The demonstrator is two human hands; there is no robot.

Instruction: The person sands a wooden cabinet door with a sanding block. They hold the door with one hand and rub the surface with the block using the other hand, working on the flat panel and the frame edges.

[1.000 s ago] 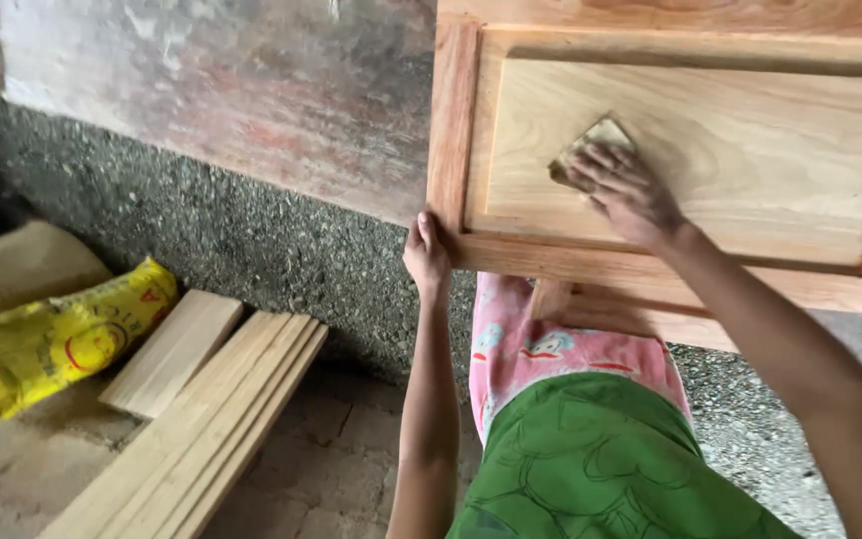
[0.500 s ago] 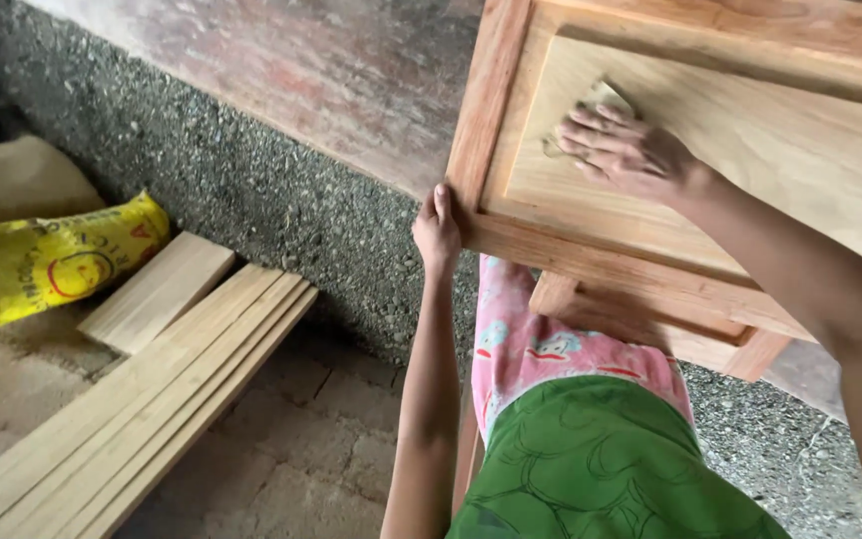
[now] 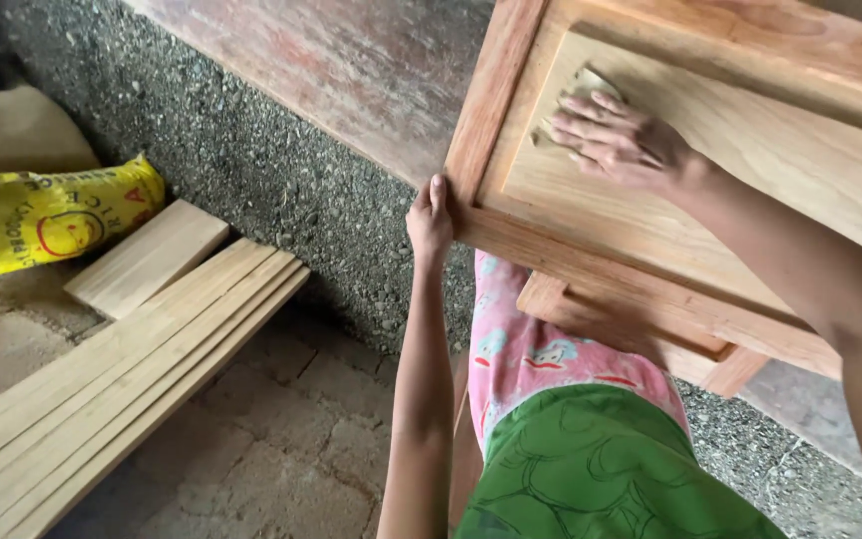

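Sandpaper, a small tan sheet point(image 3: 583, 88), lies pressed flat on the recessed centre of a light brown wooden panelled door point(image 3: 750, 160) in the head view, near the panel's upper left corner. The right hand point(image 3: 616, 143) covers most of the sheet, palm down, fingers stretched out and close together on top of it. The door leans tilted over the person's lap, above pink patterned trousers point(image 3: 541, 349) and a green shirt point(image 3: 601, 469). The left hand point(image 3: 430, 222) grips the door's lower left frame corner, fingers curled around the edge, thumb on the front face. To the left, pale wooden planks point(image 3: 122, 369) lie stacked on the brick floor point(image 3: 291, 449), near a yellow plastic sack point(image 3: 47, 220) and a rough pebbled grey wall point(image 3: 251, 160).
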